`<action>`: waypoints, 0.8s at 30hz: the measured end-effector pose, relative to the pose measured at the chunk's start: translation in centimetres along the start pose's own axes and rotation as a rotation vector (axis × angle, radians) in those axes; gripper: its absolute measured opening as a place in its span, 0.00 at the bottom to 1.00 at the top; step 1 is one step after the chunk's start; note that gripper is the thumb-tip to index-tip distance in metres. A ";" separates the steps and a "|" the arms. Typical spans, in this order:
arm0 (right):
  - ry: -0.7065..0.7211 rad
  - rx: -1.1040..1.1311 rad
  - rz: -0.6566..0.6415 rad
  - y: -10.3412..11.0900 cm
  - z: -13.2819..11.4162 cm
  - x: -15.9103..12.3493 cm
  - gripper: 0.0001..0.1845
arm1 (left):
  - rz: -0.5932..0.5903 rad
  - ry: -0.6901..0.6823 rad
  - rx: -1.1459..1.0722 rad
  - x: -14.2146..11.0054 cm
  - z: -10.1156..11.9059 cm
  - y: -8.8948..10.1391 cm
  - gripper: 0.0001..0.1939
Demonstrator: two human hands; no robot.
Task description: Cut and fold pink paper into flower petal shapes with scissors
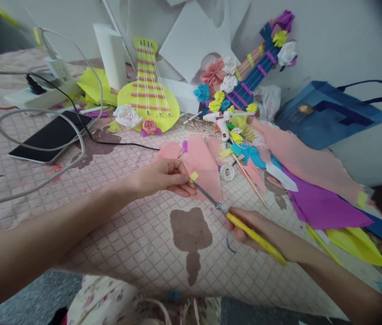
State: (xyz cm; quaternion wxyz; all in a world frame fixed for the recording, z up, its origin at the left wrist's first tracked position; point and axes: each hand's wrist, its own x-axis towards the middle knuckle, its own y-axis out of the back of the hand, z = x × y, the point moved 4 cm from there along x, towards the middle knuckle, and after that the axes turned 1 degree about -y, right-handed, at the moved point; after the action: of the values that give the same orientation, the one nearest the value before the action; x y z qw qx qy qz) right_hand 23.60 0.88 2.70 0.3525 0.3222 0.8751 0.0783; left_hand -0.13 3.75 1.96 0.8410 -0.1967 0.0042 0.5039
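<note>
Between the fingertips of my left hand (175, 177) is a small yellow paper piece (194, 176), pinched at its edge. My right hand (245, 228) grips yellow-handled scissors (253, 237). Their blades (207, 195) point up and left, the tips at the yellow piece; whether they are parted I cannot tell. Behind my left hand lies a sheet of pink crepe paper (202, 158). A small white ring-shaped roll (227, 172) and a thin wooden stick (250, 180) lie beyond the scissors.
At the back stand a yellow paper guitar (148, 99) and a blue one (248, 88) with paper flowers. A white glue gun (224, 125) sits between them. Purple crepe paper (326, 201) and a blue bag (329, 113) are right; a tablet (50, 137) and cables (79, 162) left.
</note>
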 end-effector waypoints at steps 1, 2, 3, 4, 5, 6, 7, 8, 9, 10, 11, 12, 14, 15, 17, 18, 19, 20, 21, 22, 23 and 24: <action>0.014 -0.011 -0.001 0.0 0.0 0.0 0.12 | -0.001 -0.003 0.000 0.0 0.0 0.0 0.10; 0.032 -0.026 0.000 0.0 0.0 0.0 0.12 | -0.002 -0.005 -0.001 0.0 0.0 0.0 0.10; 0.049 -0.043 0.002 0.1 -0.1 0.0 0.12 | -0.003 -0.006 -0.001 0.0 0.0 0.0 0.10; 0.062 -0.060 0.006 0.1 -0.1 0.0 0.12 | -0.006 -0.008 0.000 0.0 0.0 0.0 0.10; 0.069 -0.073 0.009 0.2 -0.2 0.0 0.11 | -0.008 -0.010 0.001 0.0 0.0 0.0 0.10; 0.076 -0.081 0.011 0.2 -0.2 -0.1 0.11 | -0.009 -0.011 0.002 0.0 0.0 0.1 0.10; 0.084 -0.084 0.015 0.3 -0.3 -0.2 0.10 | -0.009 -0.012 0.003 0.0 0.0 0.1 0.10; 0.093 -0.085 0.015 0.3 -0.4 -0.2 0.10 | -0.009 -0.013 0.003 0.0 0.0 0.1 0.10; 0.102 -0.085 0.014 0.3 -0.5 -0.3 0.10 | -0.007 -0.012 0.003 0.0 0.0 0.1 0.10; 0.109 -0.083 0.010 0.3 -0.5 -0.3 0.10 | -0.004 -0.011 0.003 0.0 0.0 0.1 0.10; 0.112 -0.080 0.006 0.3 -0.5 -0.3 0.10 | -0.002 -0.010 0.003 0.0 0.0 0.1 0.10; 0.110 -0.075 0.002 0.3 -0.4 -0.3 0.10 | -0.002 -0.010 0.001 0.0 0.0 0.1 0.10; 0.099 -0.061 0.002 0.2 -0.3 -0.2 0.10 | -0.008 -0.013 -0.003 0.0 0.0 0.0 0.09; 0.090 -0.055 0.004 0.2 -0.2 -0.2 0.11 | -0.011 -0.015 -0.005 0.0 0.0 0.0 0.09; 0.071 -0.055 0.009 0.2 -0.1 -0.1 0.11 | -0.012 -0.016 -0.006 0.0 0.0 0.0 0.09; 0.064 -0.064 0.008 0.2 0.0 0.0 0.11 | -0.011 -0.015 -0.006 0.0 0.0 0.0 0.09; 0.060 -0.078 0.005 0.2 0.0 0.0 0.12 | -0.009 -0.013 -0.005 0.0 0.0 0.0 0.09; 0.059 -0.094 0.002 0.2 0.0 0.0 0.12 | -0.008 -0.012 -0.004 0.0 0.0 0.1 0.09; 0.063 -0.111 -0.002 0.3 -0.1 0.0 0.12 | -0.005 -0.011 -0.002 0.0 0.0 0.1 0.09; 0.070 -0.126 -0.004 0.3 -0.1 0.0 0.12 | -0.004 -0.011 0.000 0.0 0.0 0.0 0.09; 0.080 -0.137 -0.004 0.3 -0.2 0.0 0.12 | -0.004 -0.011 0.001 0.0 0.0 0.0 0.10; 0.092 -0.146 -0.005 0.3 -0.3 -0.1 0.11 | -0.005 -0.011 0.001 0.0 0.0 0.0 0.10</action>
State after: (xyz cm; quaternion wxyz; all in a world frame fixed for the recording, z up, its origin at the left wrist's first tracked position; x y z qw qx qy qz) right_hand 23.60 1.04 3.04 0.3347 0.2893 0.8832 0.1558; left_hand -0.13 3.80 1.94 0.8424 -0.1935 -0.0007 0.5029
